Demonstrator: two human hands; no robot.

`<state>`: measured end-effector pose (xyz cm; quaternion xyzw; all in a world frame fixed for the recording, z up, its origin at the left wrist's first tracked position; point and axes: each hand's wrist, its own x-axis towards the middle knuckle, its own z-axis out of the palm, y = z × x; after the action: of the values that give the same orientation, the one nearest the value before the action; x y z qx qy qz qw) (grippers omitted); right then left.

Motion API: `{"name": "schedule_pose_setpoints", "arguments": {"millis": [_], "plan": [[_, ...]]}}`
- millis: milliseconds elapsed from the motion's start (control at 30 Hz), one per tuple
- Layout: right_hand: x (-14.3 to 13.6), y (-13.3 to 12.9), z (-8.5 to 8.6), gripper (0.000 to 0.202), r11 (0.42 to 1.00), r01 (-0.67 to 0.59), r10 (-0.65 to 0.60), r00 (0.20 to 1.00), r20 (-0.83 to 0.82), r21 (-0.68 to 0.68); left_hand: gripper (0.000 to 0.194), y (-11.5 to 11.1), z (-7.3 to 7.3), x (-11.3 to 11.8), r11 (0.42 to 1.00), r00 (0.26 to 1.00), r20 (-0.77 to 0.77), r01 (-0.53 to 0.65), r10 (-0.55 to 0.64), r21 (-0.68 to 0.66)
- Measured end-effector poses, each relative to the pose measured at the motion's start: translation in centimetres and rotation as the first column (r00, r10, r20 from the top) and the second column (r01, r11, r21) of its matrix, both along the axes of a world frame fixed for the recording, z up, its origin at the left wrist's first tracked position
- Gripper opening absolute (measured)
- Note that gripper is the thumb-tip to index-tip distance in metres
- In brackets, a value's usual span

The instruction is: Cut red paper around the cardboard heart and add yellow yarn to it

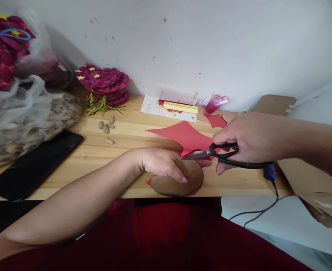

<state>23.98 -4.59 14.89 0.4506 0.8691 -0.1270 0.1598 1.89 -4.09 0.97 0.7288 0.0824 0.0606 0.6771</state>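
The left hand is clamped on a brown cardboard disc, red paper beneath it, at the bench's near edge. The right hand grips black-handled scissors, blades touching the paper along the disc's far rim.

From my remote post I record the cardboard disc in the left hand at the front edge of the table, the paper sheet behind it and the scissors in the right hand to the right. Leftward, I find loose peanuts, a disc stack behind them, and, far left, a flat device before a bag. I note a cup at the rear, right of a booklet.
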Motion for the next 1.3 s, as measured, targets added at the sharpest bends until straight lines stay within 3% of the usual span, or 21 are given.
{"name": "schedule_pose_setpoints", "arguments": {"millis": [133,367,733,1000,1167,1300], "plan": [[-0.21,0.37,0.26,0.045,0.997,-0.049,0.054,0.991,0.119,-0.052,0.071,-0.02,-0.1,0.05,1.0,1.0,0.006,-0.001,0.001,-0.002],[-0.11,0.63,-0.01,0.052,0.992,-0.046,0.056,0.995,0.087,-0.115,0.062,-0.22,0.17,0.06,0.999,0.999,0.022,-0.049,0.05,-0.024],[-0.45,0.57,0.25,0.051,0.989,-0.036,0.053,0.992,0.111,-0.146,0.074,-0.09,0.04,0.16,1.0,0.997,0.075,-0.001,0.0,0.015],[-0.24,0.73,0.17,0.051,0.992,-0.031,0.041,0.996,0.074,-0.123,0.079,-0.14,0.06,0.27,1.0,1.0,0.028,-0.013,0.013,0.004],[-0.39,0.48,0.01,0.053,0.994,-0.037,0.047,0.994,0.101,-0.104,0.07,-0.02,0.06,0.13,0.998,0.997,0.071,-0.039,0.036,0.041],[-0.54,0.13,-0.02,0.052,0.995,-0.007,0.016,0.996,0.086,-0.104,0.068,0.06,0.49,-0.22,0.991,0.987,-0.116,-0.106,0.115,0.076]]}}
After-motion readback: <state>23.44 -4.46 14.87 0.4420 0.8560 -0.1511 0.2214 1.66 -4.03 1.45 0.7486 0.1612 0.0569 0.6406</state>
